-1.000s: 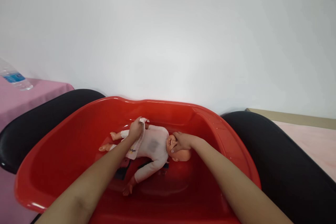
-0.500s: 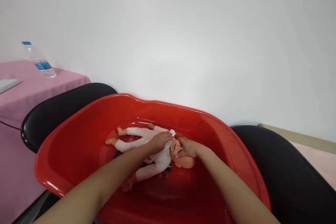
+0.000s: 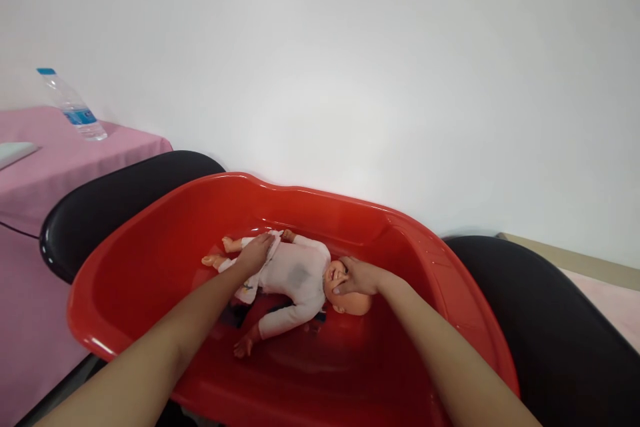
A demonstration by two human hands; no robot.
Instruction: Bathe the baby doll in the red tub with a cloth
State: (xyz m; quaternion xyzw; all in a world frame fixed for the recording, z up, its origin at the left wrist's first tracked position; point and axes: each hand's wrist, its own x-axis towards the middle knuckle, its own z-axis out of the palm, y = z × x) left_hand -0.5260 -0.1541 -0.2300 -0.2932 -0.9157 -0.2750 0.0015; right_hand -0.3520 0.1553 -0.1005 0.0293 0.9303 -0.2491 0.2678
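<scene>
A baby doll point(image 3: 295, 277) in a white bodysuit lies on its back inside a red plastic tub point(image 3: 165, 227), head to the right. My left hand point(image 3: 255, 252) presses a small white cloth point(image 3: 257, 273) against the doll's hip and lower belly, fingers closed over the cloth. My right hand point(image 3: 357, 277) rests on the doll's head point(image 3: 350, 300), fingers curled over its face and holding it in place. One doll arm sticks out toward me; its legs point left.
The tub sits across two black chair seats, one at the left point(image 3: 120, 197) and one at the right point(image 3: 545, 320). A pink-covered table point(image 3: 55, 160) at far left carries a water bottle point(image 3: 73, 107). A white wall stands behind.
My left hand, with the cloth, slid up to the doll's chest and has come back down to its hip. My right hand stayed on the head. My view shifted right.
</scene>
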